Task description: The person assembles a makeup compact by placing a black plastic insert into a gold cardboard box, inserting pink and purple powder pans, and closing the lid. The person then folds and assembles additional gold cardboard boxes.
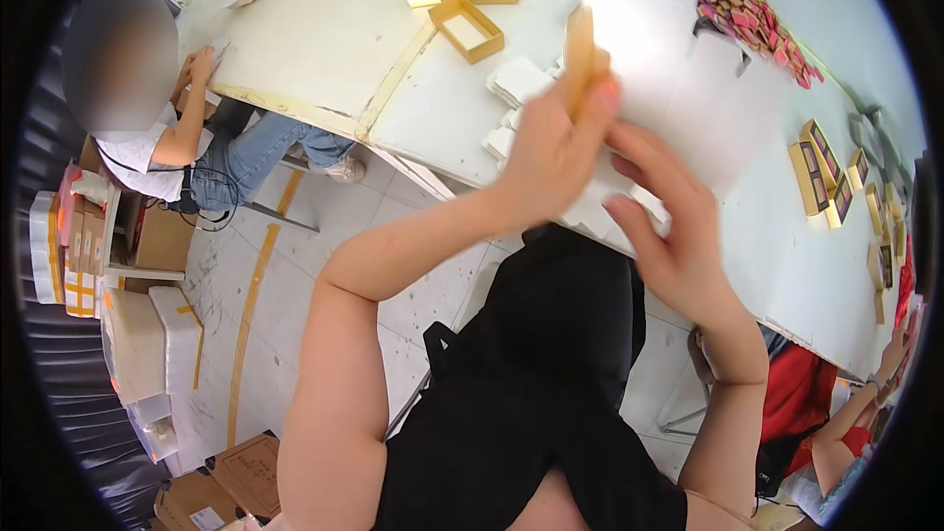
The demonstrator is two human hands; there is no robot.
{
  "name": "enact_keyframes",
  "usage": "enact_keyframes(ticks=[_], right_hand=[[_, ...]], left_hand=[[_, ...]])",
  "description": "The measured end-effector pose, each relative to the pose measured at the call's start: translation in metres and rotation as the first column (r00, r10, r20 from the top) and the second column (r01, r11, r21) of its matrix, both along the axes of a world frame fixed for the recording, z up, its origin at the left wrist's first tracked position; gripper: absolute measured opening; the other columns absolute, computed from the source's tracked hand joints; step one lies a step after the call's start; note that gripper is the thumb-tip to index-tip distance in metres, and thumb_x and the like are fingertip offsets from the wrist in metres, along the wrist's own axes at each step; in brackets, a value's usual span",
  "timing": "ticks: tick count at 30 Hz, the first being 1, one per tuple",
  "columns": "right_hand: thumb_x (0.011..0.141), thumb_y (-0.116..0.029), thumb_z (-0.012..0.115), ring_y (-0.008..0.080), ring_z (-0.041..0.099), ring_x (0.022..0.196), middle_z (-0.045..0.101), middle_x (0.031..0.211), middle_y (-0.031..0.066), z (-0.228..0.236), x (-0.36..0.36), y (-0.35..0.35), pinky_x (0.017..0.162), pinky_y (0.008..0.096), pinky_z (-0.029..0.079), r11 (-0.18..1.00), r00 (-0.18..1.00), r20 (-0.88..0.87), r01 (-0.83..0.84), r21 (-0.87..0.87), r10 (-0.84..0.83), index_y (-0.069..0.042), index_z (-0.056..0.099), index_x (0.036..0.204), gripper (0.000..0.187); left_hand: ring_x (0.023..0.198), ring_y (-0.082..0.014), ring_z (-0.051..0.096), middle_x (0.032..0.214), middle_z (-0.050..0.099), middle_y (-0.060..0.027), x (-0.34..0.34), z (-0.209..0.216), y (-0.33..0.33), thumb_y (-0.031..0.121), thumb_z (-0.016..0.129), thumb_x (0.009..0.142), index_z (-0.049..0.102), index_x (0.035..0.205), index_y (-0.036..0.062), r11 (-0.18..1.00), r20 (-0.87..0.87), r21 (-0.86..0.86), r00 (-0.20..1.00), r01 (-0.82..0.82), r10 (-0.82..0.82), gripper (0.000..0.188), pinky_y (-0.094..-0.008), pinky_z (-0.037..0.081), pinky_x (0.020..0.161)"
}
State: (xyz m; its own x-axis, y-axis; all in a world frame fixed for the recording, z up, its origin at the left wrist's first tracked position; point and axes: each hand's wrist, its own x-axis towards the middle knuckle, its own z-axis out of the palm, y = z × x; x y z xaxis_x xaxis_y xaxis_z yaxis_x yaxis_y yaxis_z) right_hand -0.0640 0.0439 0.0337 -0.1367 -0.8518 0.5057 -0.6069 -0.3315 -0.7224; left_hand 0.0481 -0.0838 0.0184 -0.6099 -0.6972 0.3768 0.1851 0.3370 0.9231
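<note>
My left hand (560, 143) is raised over the near edge of the white table and closed on a gold cardboard box piece (582, 54). That piece stands upright and is smeared by motion, so its exact shape is hard to read. Close beside it, my right hand (674, 226) has its thumb and fingers apart in a loose curve, with nothing visible in them. White cut card pieces (519, 82) lie in small stacks on the table beside and partly behind my hands. Farther off sit several empty gold box trays (467, 28).
A pile of red and gold pieces (752, 25) lies at the far right, with filled gold boxes (822, 172) nearer. At left, a seated person (138, 138) handles a small white piece. Another person's arm (846, 447) shows at right. Cartons (231, 482) stand on the floor.
</note>
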Motion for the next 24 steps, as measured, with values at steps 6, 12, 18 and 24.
enact_keyframes(ticks=[6,12,18,24], right_hand=[[0.076,-0.003,0.068,0.0266,0.066,0.100,0.066,0.116,0.0137,0.000,-0.022,0.026,0.087,0.0421,0.053,0.938,0.601,-0.782,-0.149,-0.312,-0.165,-0.001,0.067,0.108,0.032],[0.071,0.001,0.065,0.0251,0.062,0.083,0.065,0.091,0.0087,-0.047,-0.039,0.011,0.071,0.0385,0.053,0.969,0.761,-0.641,-0.073,-0.237,-0.100,-0.002,0.064,0.095,0.024],[0.080,0.005,0.063,0.0281,0.060,0.078,0.061,0.081,0.0095,-0.053,-0.049,-0.010,0.066,0.0378,0.050,0.988,0.914,-0.402,0.001,0.157,0.063,-0.004,0.062,0.094,0.017],[0.077,0.003,0.066,0.0279,0.063,0.085,0.063,0.101,0.0108,-0.062,-0.044,-0.033,0.072,0.0363,0.052,1.000,0.855,-0.519,-0.017,0.011,0.020,-0.001,0.063,0.095,0.019]], left_hand=[[0.081,-0.0195,0.060,0.085,0.064,-0.0087,-0.023,0.012,-0.073,0.044,0.047,0.102,0.063,0.105,-0.0001,0.924,0.784,-0.029,0.582,0.382,-0.216,0.047,-0.0366,0.048,0.074],[0.093,-0.0390,0.067,0.099,0.069,-0.0238,-0.056,-0.015,-0.048,0.026,0.059,0.094,0.066,0.097,-0.0024,0.705,0.809,-0.416,0.587,0.575,-0.001,0.030,-0.0452,0.054,0.079],[0.092,-0.0360,0.066,0.098,0.066,-0.0201,-0.060,-0.038,-0.075,0.018,0.062,0.088,0.061,0.093,0.0003,0.488,0.669,-0.698,0.720,0.524,0.184,0.018,-0.0461,0.051,0.078],[0.094,-0.0361,0.064,0.099,0.066,-0.0171,-0.049,-0.033,-0.074,0.016,0.063,0.085,0.063,0.101,0.0014,0.711,0.664,-0.464,0.739,0.529,-0.116,0.022,-0.0450,0.050,0.082]])
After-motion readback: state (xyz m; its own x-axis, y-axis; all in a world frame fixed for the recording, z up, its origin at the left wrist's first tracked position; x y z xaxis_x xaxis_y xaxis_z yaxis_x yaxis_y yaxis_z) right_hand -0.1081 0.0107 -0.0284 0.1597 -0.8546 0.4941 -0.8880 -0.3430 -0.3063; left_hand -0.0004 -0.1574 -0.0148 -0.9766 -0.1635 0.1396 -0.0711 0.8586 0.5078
